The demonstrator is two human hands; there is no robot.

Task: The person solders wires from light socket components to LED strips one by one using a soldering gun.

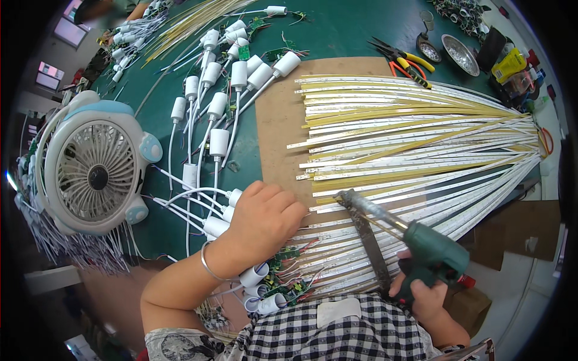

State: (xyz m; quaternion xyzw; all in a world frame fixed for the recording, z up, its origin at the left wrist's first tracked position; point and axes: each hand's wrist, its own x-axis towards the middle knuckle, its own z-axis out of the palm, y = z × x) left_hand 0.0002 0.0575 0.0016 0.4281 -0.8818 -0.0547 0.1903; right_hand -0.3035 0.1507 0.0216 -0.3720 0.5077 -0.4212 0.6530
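My right hand (pixel 424 295) is wrapped round the handle of a green soldering gun (pixel 436 249). Its metal tip points left, over the ends of several LED strips (pixel 367 144), white and yellowish, that lie fanned out on a brown board (pixel 277 129). A dark flat bar (pixel 368 246) runs across the strips from under the tip toward my body. My left hand (pixel 268 219) is closed beside the strip ends, fingers curled down; what they pinch is hidden. White lamp sockets (pixel 215 226) with cables lie against its left side. Below it, green circuit boards (pixel 283 265) with thin wires lie by more sockets.
A white and blue fan (pixel 96 171) stands at the left. More white sockets (pixel 218 143) lie on the green table (pixel 337 30). Pliers (pixel 409 63), a metal dish (pixel 460 54) and a yellow tube (pixel 509 65) lie at the far right. Another person's arm (pixel 137 11) shows at the far left.
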